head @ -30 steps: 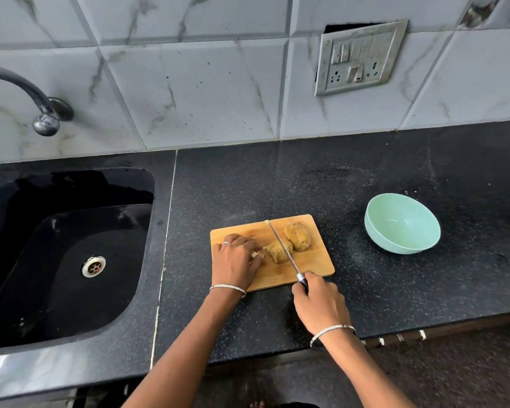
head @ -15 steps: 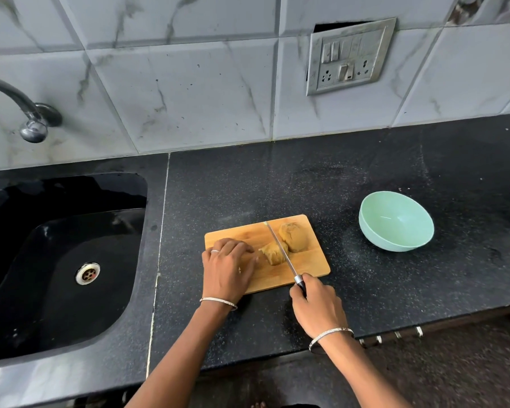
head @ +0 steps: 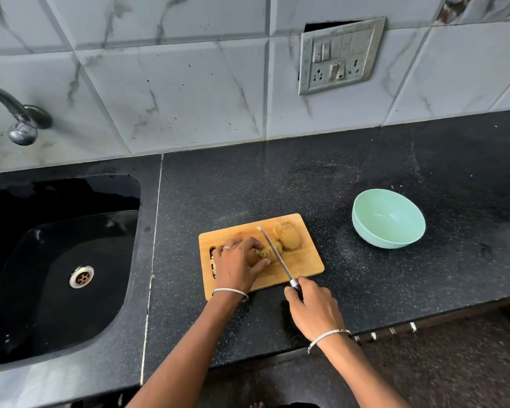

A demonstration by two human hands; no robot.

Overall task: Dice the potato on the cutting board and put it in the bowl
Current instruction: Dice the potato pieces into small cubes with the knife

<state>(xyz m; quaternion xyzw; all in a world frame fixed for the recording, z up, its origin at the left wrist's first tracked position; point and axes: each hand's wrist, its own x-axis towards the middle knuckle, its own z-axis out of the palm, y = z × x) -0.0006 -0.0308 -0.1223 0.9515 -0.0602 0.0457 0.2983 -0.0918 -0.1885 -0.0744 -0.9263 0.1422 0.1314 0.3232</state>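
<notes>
A rectangular wooden cutting board (head: 304, 262) lies on a black speckled stone counter (head: 277, 187). The left hand (head: 237, 266) curls over a brown-skinned potato half (head: 266, 252). The right hand (head: 312, 307) grips the dark handle of a steel-bladed knife (head: 273, 251), its blade lying across that piece. A second potato half (head: 287, 238) sits just right of the blade. A pale green round bowl (head: 389, 219) stands apart, farther right.
</notes>
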